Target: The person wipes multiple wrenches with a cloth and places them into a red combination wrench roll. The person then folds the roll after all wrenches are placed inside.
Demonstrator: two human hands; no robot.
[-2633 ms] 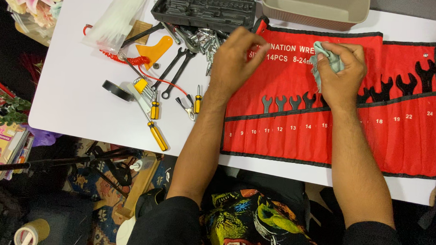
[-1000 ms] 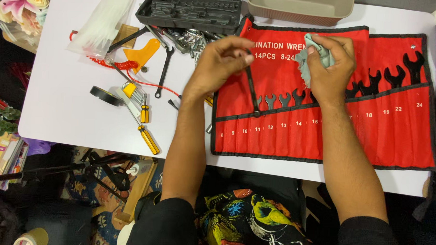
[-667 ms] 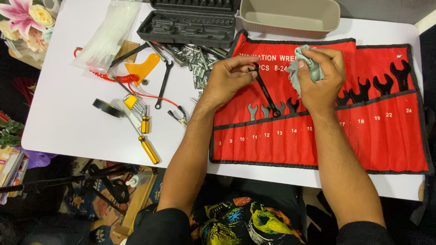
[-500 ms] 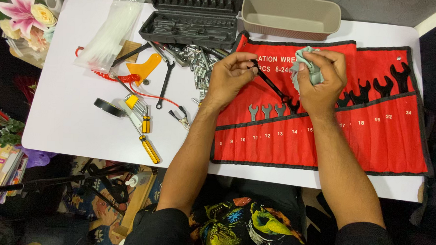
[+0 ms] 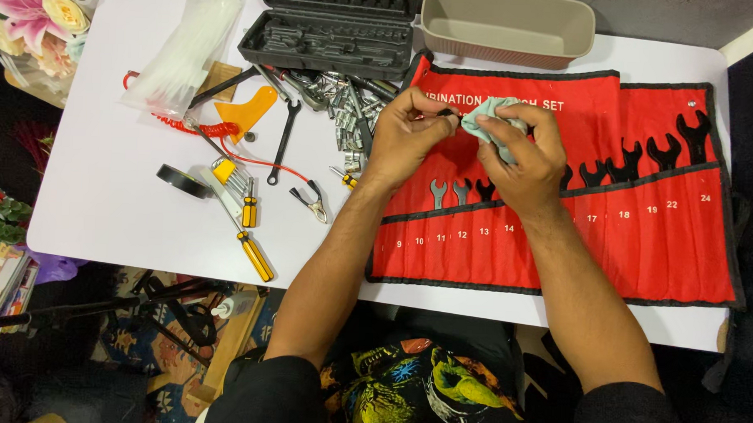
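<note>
Near the top centre of the frame my left hand (image 5: 408, 133) pinches the dark end of a wrench (image 5: 447, 112), and my right hand (image 5: 524, 154) is closed around a pale cloth (image 5: 484, 123) wrapped over the rest of it. Cloth and fingers hide nearly the whole wrench, so I cannot tell its size or shape. Both hands hover over the red roll (image 5: 609, 236), which is spread across the right half of the white counter (image 5: 117, 219). In the roll's pocket strip I see three silvery wrench heads (image 5: 451, 190) below my left hand and a row of black ones (image 5: 637, 158) rising toward the right; their shafts are hidden in the pockets. At the top edge a beige tub (image 5: 508, 28) is cut off, and what I see of its inside is bare. Left of it an open black case (image 5: 333, 35), also cut off, shows moulded slots, contents hard to make out. Loose sockets (image 5: 346, 119) lie just below it.
</note>
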